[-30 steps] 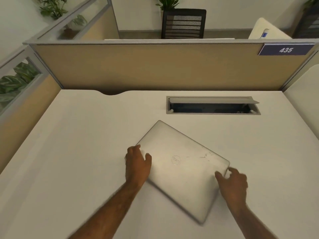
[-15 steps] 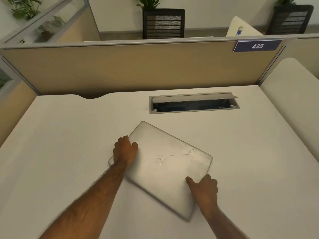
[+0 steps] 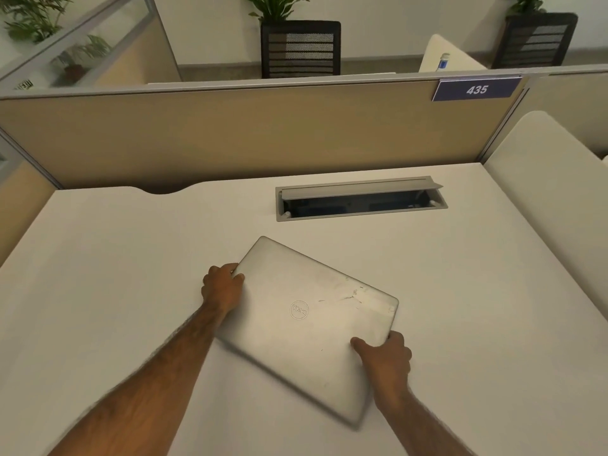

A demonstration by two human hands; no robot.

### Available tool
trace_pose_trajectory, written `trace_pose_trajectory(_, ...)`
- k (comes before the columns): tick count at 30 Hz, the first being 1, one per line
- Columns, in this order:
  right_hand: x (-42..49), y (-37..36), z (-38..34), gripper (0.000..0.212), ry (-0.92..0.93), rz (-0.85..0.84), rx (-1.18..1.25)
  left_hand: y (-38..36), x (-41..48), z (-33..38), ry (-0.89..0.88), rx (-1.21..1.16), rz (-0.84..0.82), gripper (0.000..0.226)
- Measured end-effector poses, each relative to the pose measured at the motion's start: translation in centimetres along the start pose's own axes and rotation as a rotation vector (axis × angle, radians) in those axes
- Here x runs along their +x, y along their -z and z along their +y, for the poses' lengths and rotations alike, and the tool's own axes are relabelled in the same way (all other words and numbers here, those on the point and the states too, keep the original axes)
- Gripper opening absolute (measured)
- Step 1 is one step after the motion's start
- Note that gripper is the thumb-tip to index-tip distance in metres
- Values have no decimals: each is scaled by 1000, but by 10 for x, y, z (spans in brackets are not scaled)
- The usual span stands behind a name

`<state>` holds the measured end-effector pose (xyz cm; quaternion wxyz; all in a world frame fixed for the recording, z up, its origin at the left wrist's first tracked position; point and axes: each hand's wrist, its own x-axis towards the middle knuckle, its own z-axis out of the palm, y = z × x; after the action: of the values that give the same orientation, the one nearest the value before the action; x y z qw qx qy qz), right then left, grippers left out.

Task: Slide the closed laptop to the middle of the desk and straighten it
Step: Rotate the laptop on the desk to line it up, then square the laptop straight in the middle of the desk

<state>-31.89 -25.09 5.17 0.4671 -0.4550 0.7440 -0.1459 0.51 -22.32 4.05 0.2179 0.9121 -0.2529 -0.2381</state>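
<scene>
Closed silver-grey metal laptop (image 3: 309, 320) lies flat near the middle of the pale white desk (image 3: 115, 258), its long axis skewed far-left to near-right, left hand (image 3: 222, 287) gripping its left edge, right hand (image 3: 385, 357) clasping its right edge, both touching.

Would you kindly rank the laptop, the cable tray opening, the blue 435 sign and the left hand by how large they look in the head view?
1. Laptop, clearly largest.
2. Cable tray opening.
3. Blue 435 sign and left hand: similar in apparent area, and the hand is much nearer the camera, so I won't rank them.
</scene>
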Motion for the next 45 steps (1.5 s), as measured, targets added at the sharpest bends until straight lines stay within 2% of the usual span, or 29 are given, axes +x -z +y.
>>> trace_pose_trajectory(7,18,16,-1,70,61,17,12,-8,-19,-2,39,-114,54,39)
trace_pose_trajectory(14,48,32,-19,79,158,50,-70,-19,-44,1,83,-208,93,42)
trace_pose_trajectory(24,96,42,-56,88,289,-42,-169,-29,-73,3,189,-322,193,43)
trace_pose_trajectory(35,129,45,-58,89,285,-92,-250,-39,-84,15,215,-374,182,44)
trace_pose_trajectory(45,141,52,-58,85,285,-64,-250,-51,-96,20,221,-363,146,44)
